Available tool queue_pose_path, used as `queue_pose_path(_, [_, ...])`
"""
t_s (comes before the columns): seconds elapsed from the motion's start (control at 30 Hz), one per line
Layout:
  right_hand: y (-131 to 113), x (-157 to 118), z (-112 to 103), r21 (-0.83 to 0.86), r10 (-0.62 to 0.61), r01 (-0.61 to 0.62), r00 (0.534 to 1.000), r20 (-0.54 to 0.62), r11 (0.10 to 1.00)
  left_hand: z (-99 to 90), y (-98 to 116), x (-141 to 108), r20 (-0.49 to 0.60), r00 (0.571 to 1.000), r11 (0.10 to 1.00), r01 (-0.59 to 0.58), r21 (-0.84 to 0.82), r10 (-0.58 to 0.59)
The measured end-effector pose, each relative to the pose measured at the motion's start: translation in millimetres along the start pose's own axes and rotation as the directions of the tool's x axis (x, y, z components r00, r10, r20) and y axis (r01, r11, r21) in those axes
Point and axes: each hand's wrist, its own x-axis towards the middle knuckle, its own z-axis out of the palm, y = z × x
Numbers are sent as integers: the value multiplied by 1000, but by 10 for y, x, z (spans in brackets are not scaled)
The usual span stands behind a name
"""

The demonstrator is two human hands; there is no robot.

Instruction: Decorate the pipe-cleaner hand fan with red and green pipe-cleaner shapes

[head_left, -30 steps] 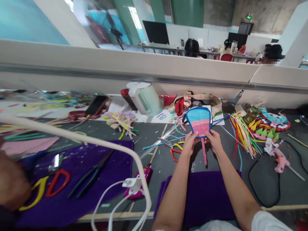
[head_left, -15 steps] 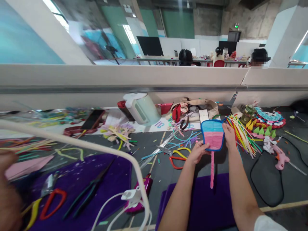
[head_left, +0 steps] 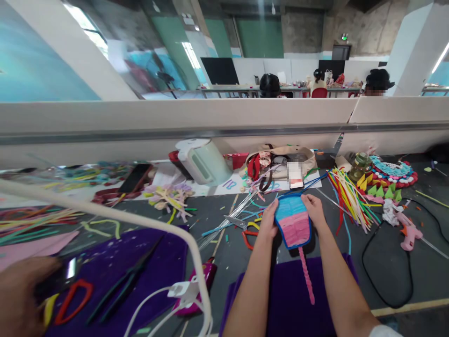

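Observation:
A blue and pink fan-shaped piece (head_left: 294, 222) with a dark blue edge and a twisted pink stem is held up over the folded purple cloth (head_left: 294, 285). My left hand (head_left: 269, 219) grips its left edge. At its upper right corner, my right hand (head_left: 314, 210) pinches the rim. Blue pipe cleaners stick out behind the top edge. Left of my left forearm lie scissors (head_left: 235, 221), partly hidden by the arm. Behind the piece, a phone (head_left: 295, 180) leans by a beige bag (head_left: 308, 161).
Colored pipe cleaners (head_left: 354, 201) and a pink glue gun (head_left: 410, 234) with a black cord lie right. A kettle (head_left: 205, 161) stands behind. A white cable arm (head_left: 182, 229) crosses left, near another person's hand (head_left: 28, 290).
Both my hands have moved down and toward me with the piece, which now tilts. My left hand has shifted up its left edge. The other person's hand at the left has moved inward.

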Motion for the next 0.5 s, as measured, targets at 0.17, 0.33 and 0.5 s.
queue_pose_path(0.17, [-46,7,-30,-62,-31,33,999,35,998,-41,-32,33,-34,999,998,25,-57,-27])
queue_pose_path(0.33, [-25,26,-9,-86,-15,21,997,74,996,-77,-56,93,-121,989,993,77,-86,-87])
queue_pose_path(0.5, [-10,39,14,-125,0,12,996,93,992,-55,7,78,-149,975,981,145,-128,-163])
